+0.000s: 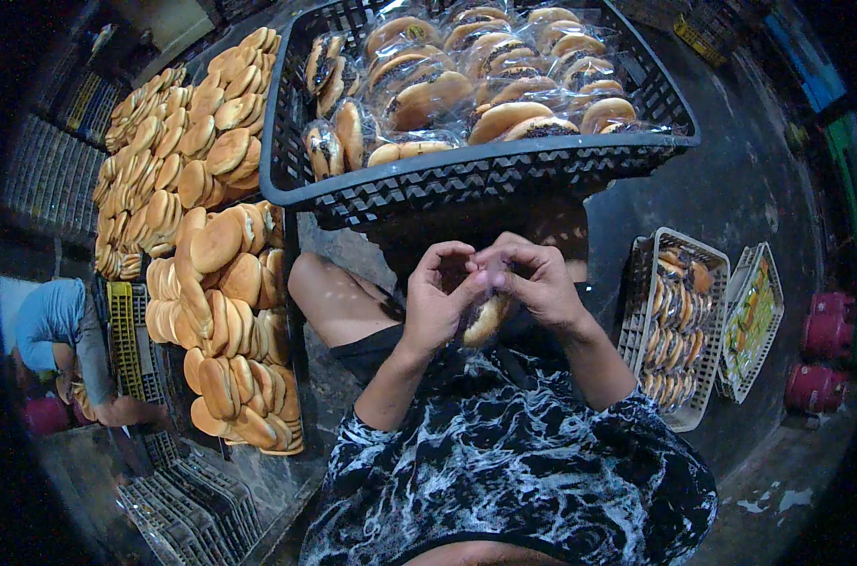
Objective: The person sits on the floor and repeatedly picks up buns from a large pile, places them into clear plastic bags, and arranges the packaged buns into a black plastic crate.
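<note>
Fingers (450,259) of our left hand (435,307) and right hand (539,283) are pinching a bag's top shut around a bun (486,321) over our lap; the crate (466,174) ahead is looking nearly full, while stacks (226,311) are waiting unbagged to our left.
</note>
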The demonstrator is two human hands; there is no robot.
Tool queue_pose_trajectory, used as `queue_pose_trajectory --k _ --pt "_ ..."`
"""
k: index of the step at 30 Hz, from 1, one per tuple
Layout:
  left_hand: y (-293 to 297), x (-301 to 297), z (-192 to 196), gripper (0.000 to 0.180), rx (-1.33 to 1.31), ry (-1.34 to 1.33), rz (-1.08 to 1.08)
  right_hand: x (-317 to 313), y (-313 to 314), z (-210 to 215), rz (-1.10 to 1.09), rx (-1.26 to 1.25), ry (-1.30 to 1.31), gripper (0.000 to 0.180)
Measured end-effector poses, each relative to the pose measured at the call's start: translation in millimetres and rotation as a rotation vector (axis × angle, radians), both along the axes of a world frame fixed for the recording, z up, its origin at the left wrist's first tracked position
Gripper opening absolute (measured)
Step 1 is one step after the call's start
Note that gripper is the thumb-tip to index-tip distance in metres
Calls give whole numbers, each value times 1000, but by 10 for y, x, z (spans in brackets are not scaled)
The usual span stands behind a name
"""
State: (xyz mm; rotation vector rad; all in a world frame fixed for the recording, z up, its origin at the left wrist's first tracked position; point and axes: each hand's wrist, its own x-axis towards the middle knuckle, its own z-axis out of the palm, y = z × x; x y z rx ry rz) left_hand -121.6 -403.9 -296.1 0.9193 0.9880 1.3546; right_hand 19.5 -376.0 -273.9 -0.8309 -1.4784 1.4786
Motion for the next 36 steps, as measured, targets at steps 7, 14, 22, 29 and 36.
queue_pose_trajectory --k 7,14,22,29,36 --pt "-60 -49 110 15 228 299 55 -56 -1 8 -202 44 -62 7" --pt "39 -191 276 8 -18 442 -12 -77 135 144 -148 542 -548 13" --pt "291 -359 -450 15 -297 376 -430 -141 -149 59 -89 382 -864 28" --pt "281 -117 -95 20 -162 515 -455 64 -192 -61 -75 232 -944 38" --pt "209 496 -287 31 439 339 153 115 -231 -358 -665 131 -211 48"
